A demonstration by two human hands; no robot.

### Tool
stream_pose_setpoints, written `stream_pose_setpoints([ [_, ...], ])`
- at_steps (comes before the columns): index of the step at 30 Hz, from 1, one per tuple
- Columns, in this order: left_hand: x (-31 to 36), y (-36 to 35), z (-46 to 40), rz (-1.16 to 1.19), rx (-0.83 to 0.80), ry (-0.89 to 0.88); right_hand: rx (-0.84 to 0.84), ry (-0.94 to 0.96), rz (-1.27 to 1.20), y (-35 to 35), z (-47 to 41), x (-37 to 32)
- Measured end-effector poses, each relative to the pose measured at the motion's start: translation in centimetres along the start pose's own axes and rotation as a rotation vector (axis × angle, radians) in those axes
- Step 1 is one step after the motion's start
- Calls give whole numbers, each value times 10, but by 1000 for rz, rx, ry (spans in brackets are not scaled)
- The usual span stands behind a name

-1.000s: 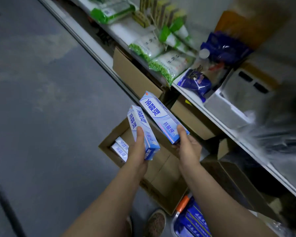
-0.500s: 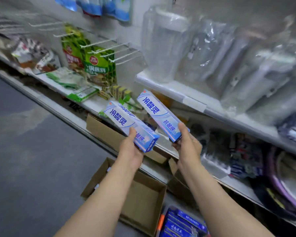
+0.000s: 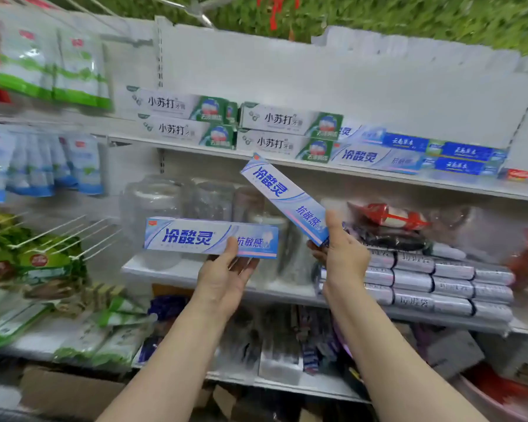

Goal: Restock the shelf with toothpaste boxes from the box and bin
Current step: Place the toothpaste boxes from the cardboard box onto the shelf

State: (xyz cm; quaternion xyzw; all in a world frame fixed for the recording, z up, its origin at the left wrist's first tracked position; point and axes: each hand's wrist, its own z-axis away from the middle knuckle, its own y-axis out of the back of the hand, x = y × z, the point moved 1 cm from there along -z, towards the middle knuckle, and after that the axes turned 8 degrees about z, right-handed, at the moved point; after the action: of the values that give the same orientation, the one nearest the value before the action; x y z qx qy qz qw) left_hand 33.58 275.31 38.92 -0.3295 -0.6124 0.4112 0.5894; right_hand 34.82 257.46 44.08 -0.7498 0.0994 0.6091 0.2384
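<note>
My left hand [image 3: 224, 277] holds a pale blue toothpaste box [image 3: 195, 236] level, thumb on its front near the right end. My right hand [image 3: 342, 254] grips the lower end of a second, matching toothpaste box [image 3: 282, 194], which tilts up to the left toward the upper shelf [image 3: 409, 179]. On that shelf lie stacked green-and-white toothpaste boxes [image 3: 265, 129], a pale blue box of the same brand [image 3: 375, 156] and dark blue boxes [image 3: 461, 158]. Both held boxes hover in front of the shelf below it.
The middle shelf [image 3: 177, 271] carries clear plastic containers [image 3: 165, 208] and grey rolls of bags [image 3: 439, 281]. Hanging packets [image 3: 49, 65] and hook rails with green packs [image 3: 43, 254] fill the left. A cardboard box [image 3: 67, 391] stands under the lowest shelf.
My view has risen from the floor box to the upper shelves. Both hands lifted their boxes; the left box turned level, the right box stayed tilted and is closer to the toothpaste shelf.
</note>
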Motion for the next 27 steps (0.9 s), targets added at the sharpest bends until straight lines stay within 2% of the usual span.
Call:
stream_pose_setpoints([
  [6,-53,-90,-15,13,-180,52,140,124,11,64,-53,-56],
  [13,-121,-168,-40,-9,-247,124,307,279,-45,137,-133,-106],
  [18,-163,-218,-52,7,-288,118,347,254,-171,172,-189,-126],
  [22,-194,-246,-62,12,-289,107,391,282,-127,196,-224,-135],
  [27,-230,-271,-73,23,-269,114,405,227,-51,219,-267,-123],
])
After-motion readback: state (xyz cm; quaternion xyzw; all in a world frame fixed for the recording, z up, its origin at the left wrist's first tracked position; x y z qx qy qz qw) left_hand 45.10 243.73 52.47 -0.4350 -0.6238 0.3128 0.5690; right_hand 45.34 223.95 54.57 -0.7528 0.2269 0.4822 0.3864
